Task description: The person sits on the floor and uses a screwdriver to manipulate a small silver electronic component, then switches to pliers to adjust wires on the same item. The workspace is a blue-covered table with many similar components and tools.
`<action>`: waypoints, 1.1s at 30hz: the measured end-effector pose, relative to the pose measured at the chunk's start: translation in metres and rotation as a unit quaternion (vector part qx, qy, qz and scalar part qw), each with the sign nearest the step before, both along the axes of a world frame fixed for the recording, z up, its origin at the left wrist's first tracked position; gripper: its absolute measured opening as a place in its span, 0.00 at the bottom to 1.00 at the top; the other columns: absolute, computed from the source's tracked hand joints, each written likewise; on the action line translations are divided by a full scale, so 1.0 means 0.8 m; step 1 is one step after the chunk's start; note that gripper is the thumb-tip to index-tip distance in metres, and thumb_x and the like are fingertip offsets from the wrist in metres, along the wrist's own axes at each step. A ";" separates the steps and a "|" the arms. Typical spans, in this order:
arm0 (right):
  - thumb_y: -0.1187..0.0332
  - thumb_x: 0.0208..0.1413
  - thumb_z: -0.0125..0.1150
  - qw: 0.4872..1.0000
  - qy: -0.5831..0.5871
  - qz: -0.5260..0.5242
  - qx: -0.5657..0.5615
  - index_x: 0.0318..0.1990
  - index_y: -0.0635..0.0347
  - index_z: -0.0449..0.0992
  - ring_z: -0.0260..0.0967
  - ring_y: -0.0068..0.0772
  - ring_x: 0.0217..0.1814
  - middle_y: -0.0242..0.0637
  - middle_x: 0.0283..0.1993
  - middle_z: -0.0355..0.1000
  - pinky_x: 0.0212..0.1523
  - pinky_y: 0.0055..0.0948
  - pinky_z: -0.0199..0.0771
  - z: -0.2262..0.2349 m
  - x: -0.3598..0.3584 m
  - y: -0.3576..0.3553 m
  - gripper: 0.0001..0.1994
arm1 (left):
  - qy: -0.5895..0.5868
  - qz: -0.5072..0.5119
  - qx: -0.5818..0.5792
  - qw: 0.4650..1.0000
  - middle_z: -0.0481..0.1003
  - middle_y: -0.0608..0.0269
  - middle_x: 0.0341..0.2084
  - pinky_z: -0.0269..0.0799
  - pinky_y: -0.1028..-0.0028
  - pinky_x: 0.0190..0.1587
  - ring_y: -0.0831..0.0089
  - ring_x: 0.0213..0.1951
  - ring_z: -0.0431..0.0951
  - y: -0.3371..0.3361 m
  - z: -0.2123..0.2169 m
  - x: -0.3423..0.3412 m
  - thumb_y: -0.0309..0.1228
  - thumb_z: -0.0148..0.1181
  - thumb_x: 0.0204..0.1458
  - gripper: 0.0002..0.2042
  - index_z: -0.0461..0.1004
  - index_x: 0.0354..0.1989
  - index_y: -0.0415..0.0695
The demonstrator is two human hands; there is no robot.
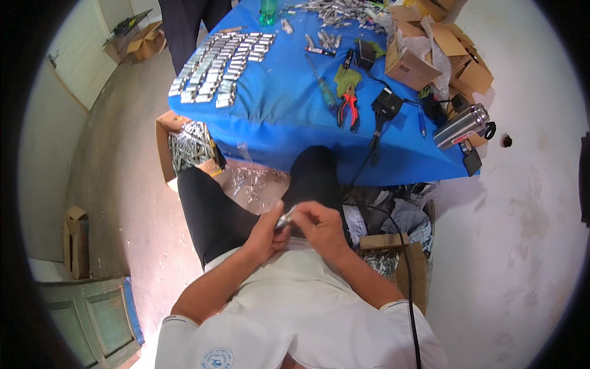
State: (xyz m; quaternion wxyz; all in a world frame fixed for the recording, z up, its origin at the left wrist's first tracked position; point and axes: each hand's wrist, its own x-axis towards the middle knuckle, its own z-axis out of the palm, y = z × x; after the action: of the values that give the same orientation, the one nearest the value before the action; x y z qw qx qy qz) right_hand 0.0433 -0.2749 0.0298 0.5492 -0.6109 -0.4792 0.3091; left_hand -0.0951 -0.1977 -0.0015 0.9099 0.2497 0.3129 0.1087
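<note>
Above my lap, my left hand (pixel 265 235) is closed around a small silvery metal piece (pixel 283 221), whose exact kind I cannot make out. The fingers of my right hand (pixel 321 229) pinch together at the upper end of that piece, slightly blurred. Whether a separate small part sits between those fingertips is hidden. On the blue-covered table (pixel 276 92), short silver metal pieces (pixel 212 74) stand in several neat rows at the left. Red-handled pliers (pixel 348 109) and a screwdriver (pixel 324 89) lie toward the right.
A steel flask (pixel 461 127) and a black power adapter (pixel 387 103) sit near the table's right edge. Loose metal parts (pixel 338 12) are heaped at the back beside a cardboard box (pixel 413 66). A box of metal parts (pixel 161 144) stands left of my legs; a cable (pixel 410 295) hangs at right.
</note>
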 end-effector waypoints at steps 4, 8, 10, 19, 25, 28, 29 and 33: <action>0.69 0.54 0.61 0.999 -0.029 -0.030 -0.010 0.36 0.65 0.76 0.70 0.24 0.27 0.37 0.27 0.73 0.27 0.24 0.68 -0.010 0.019 0.008 0.08 | 0.024 0.048 -0.001 0.999 0.57 0.73 0.11 0.43 0.81 0.13 0.83 0.11 0.52 0.002 0.001 0.005 0.52 0.45 0.58 0.21 0.61 0.20 0.50; 0.69 0.50 0.63 0.943 -0.205 -0.249 0.084 0.35 0.63 0.76 0.71 0.41 0.33 0.42 0.32 0.73 0.34 0.34 0.69 0.011 0.078 0.073 0.08 | 0.081 0.071 -0.006 0.994 0.54 0.71 0.06 0.43 0.79 0.11 0.79 0.08 0.50 0.008 -0.003 -0.001 0.53 0.46 0.56 0.25 0.59 0.13 0.49; 0.66 0.47 0.65 0.902 -0.291 -0.314 0.054 0.37 0.61 0.75 0.68 0.47 0.41 0.43 0.38 0.71 0.43 0.38 0.68 0.010 0.126 0.107 0.12 | 0.100 0.091 -0.019 0.991 0.52 0.71 0.06 0.42 0.78 0.12 0.79 0.09 0.50 0.003 -0.002 -0.001 0.53 0.45 0.57 0.26 0.59 0.12 0.49; 0.51 0.41 0.69 0.858 -0.367 -0.274 -0.234 0.44 0.60 0.73 0.61 0.53 0.55 0.47 0.48 0.68 0.51 0.48 0.66 0.023 0.196 0.183 0.27 | 0.109 0.082 0.011 0.991 0.49 0.73 0.07 0.43 0.77 0.14 0.79 0.10 0.47 0.008 -0.003 -0.007 0.51 0.42 0.58 0.24 0.58 0.14 0.49; 0.58 0.39 0.64 0.842 -0.405 -0.243 -0.261 0.34 0.61 0.76 0.72 0.48 0.32 0.44 0.28 0.73 0.39 0.44 0.73 0.014 0.233 0.195 0.17 | 0.149 0.102 -0.019 0.983 0.49 0.74 0.08 0.42 0.77 0.14 0.79 0.11 0.47 0.006 0.016 0.005 0.50 0.43 0.57 0.23 0.58 0.15 0.49; 0.61 0.41 0.61 0.917 -0.231 -0.240 -0.217 0.28 0.61 0.75 0.69 0.41 0.22 0.38 0.20 0.70 0.30 0.38 0.74 0.028 0.246 0.179 0.12 | 0.129 0.108 -0.022 0.985 0.48 0.74 0.08 0.42 0.77 0.14 0.79 0.11 0.47 0.007 0.009 0.000 0.50 0.43 0.57 0.23 0.58 0.14 0.49; 0.61 0.41 0.61 0.949 -0.118 -0.229 -0.183 0.29 0.62 0.75 0.70 0.40 0.26 0.40 0.24 0.71 0.31 0.36 0.74 0.029 0.249 0.171 0.13 | 0.124 0.111 -0.024 0.986 0.48 0.74 0.08 0.42 0.77 0.14 0.79 0.11 0.47 0.007 0.008 -0.001 0.50 0.43 0.57 0.23 0.58 0.14 0.49; 0.63 0.43 0.55 0.946 0.303 -0.107 0.039 0.41 0.67 0.71 0.70 0.34 0.31 0.42 0.35 0.72 0.29 0.27 0.73 0.021 0.204 0.122 0.19 | 0.126 0.105 0.113 0.980 0.49 0.73 0.08 0.42 0.77 0.14 0.79 0.11 0.47 0.002 0.001 -0.011 0.49 0.43 0.57 0.23 0.59 0.14 0.48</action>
State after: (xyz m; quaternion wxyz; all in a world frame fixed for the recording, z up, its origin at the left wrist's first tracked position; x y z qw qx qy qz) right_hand 0.2065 -0.1774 0.0468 0.7218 -0.5144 -0.2338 0.3997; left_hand -0.1036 -0.1958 -0.0003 0.8126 0.3284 0.4353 0.2056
